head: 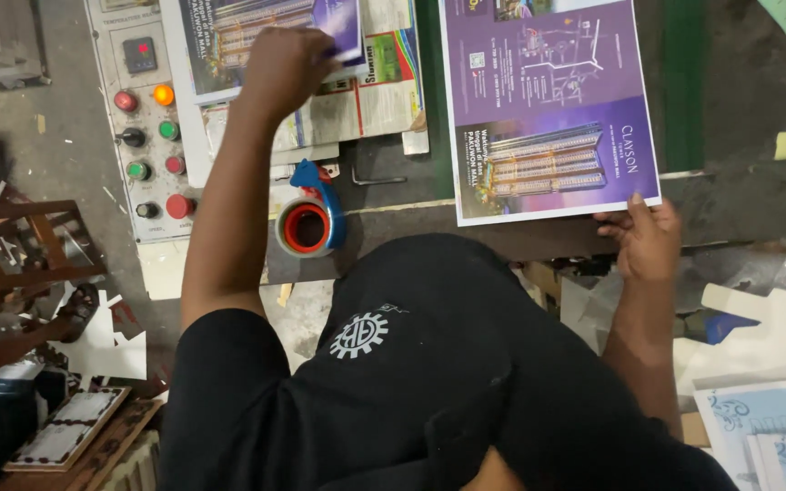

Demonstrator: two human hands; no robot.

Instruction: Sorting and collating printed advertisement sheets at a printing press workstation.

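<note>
Across a dark, scuffed worktable (pixel 739 182) lies a purple printed sheet (pixel 548 109) at about 1 o'clock in the view, with a second purple sheet (pixel 266 36) on a stack of printed paper at 11 o'clock. Left of that stack, at 10 o'clock, a grey control panel (pixel 143 118) carries red, green and orange buttons. Near the table's front edge a tape dispenser (pixel 313 218) with a blue handle and an orange core stands upright. Paper scraps and card offcuts litter the floor at 8 and 4 o'clock; a wooden frame sits at 9 o'clock.

The left hand (pixel 286 68) is curled, fingers pinched on the near corner of the second purple sheet. The right hand (pixel 643 241), at 3 o'clock, is partly open, its fingertips touching the lower right corner of the purple printed sheet, thumb beneath the edge.
</note>
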